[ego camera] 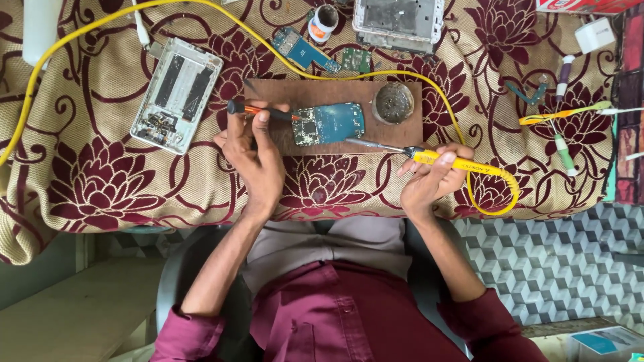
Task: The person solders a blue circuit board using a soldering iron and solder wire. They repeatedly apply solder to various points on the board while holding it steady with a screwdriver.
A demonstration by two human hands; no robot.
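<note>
**Iron and Pick Meet Over a Blue Circuit Board**

Centre of the worktop (100, 194), draped in a beige cloth with maroon flowers, sits a flat brown wooden board (268, 90). On it lies a blue circuit board (329, 123), glossy, with rounded ends. Beside that, on the same wood, a small round tin (393, 102) holds a dull greyish residue.

The left hand (251, 151) is clenched around a slim black-and-orange tool (261, 110), its tip touching the circuit board's left edge. The right hand (433, 174) grips a yellow-handled soldering iron (429, 157), the metal tip reaching the board's lower right corner. Its yellow cable (134, 10) loops across the cloth.

To the left, 1 opened phone shell (176, 94) lies face up, pale and rectangular, showing its inner parts. Up top, another phone frame (399, 23), a small round pot (323, 20), and 2 loose boards (305, 50).
</note>
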